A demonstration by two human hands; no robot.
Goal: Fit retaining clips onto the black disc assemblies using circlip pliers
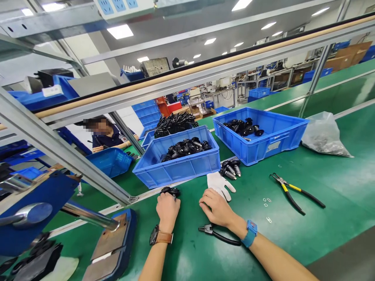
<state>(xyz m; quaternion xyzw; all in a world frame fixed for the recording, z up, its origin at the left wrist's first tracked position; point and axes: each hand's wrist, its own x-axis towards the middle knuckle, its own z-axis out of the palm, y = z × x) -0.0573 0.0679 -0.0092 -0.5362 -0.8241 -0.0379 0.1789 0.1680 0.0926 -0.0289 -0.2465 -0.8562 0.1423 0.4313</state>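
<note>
My left hand (168, 210), with a watch on its wrist, is closed around a black round part (171, 191) on the green table. The fingers hide much of that part. My right hand (217, 207) is loosely curved, its thumb apart from the fingers, and nothing shows in it. It rests beside a white glove (218, 182). Below its palm lies a pair of black-handled pliers (218, 233), partly covered by the hand. Several black parts with silver shafts (230, 169) lie behind the glove.
Two blue bins (181, 166) (263, 144) hold black parts. To the right are yellow-and-black pliers (293, 189), small metal rings (267, 200) and a plastic bag (324, 134). A blue press (111, 242) stands at left. A person (107, 134) sits beyond the frame.
</note>
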